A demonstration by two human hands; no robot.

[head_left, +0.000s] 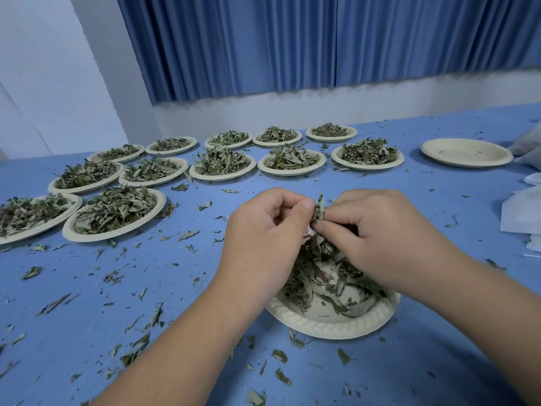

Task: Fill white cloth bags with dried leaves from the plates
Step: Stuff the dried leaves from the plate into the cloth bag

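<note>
Both hands are working right above the near plate (322,329), which sits on the blue bench (175,288) close to the person. The plate is partly filled with dried leaves (328,284).

The left hand (269,227) is curled in, its thumb pressed sideways against a tuft of leaves (319,208). A sliver of the white cloth bag (308,231) peeps out from under its fingers. The rest of the bag is hidden, so how full it is I cannot say.

The right hand (377,230) is curled too. Its fingertips pinch the same tuft from the other side, just above the heap, and the two hands meet there, almost touching.

Beyond the near plate and off to its left, twelve filled plates (222,177) stand in loose rows, each heaped with leaves. Beyond it to the right sits one empty plate (465,162), well apart.

Further right of the near plate, at the bench's edge, lies a pile of white cloth (521,213). Leaf crumbs (155,316) are strewn over the bench all round the near plate, thickest to its left and in front. A blue curtain (292,39) hangs on the wall far behind it.
</note>
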